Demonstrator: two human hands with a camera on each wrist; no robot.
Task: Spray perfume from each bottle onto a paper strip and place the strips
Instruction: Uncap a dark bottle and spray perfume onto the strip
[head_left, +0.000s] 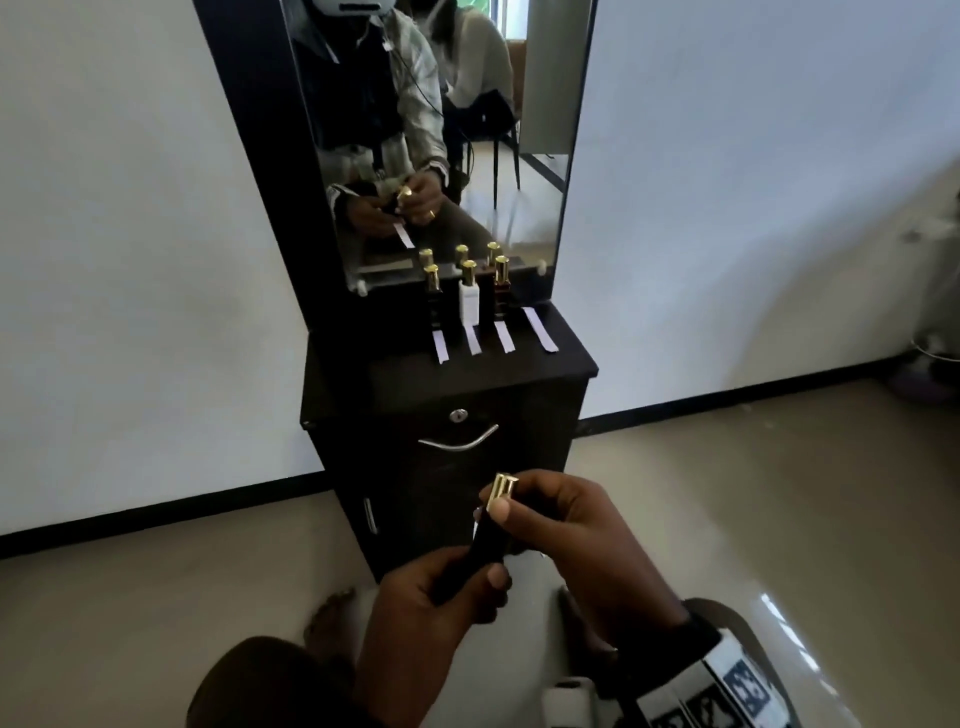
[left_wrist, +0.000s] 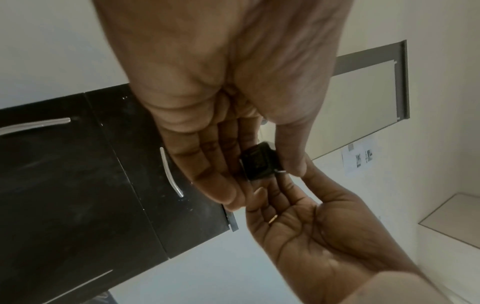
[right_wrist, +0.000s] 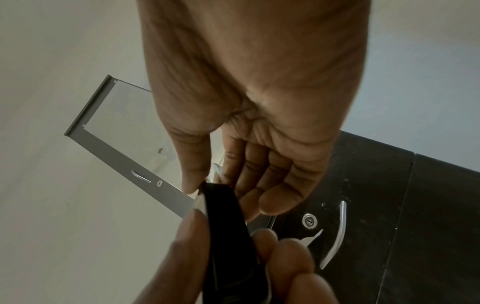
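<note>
In front of the dark wooden dressing cabinet (head_left: 447, 384), a slim black perfume bottle (head_left: 480, 545) is gripped low by the left hand (head_left: 431, 603), its long axis tilted, gold cap (head_left: 501, 491) pointing up and far-right, pinched by the right hand (head_left: 582, 540).

A dark cabinet (head_left: 447, 384) with mirror (head_left: 441, 130) is set against white walls (head_left: 130, 234) at 12 o'clock; floor (head_left: 727, 493) is beige.

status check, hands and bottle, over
Left hand grips black bottle body. Right hand pinches gold cap. Three bottles, four strips on cabinet. Nothing in the way.
</note>
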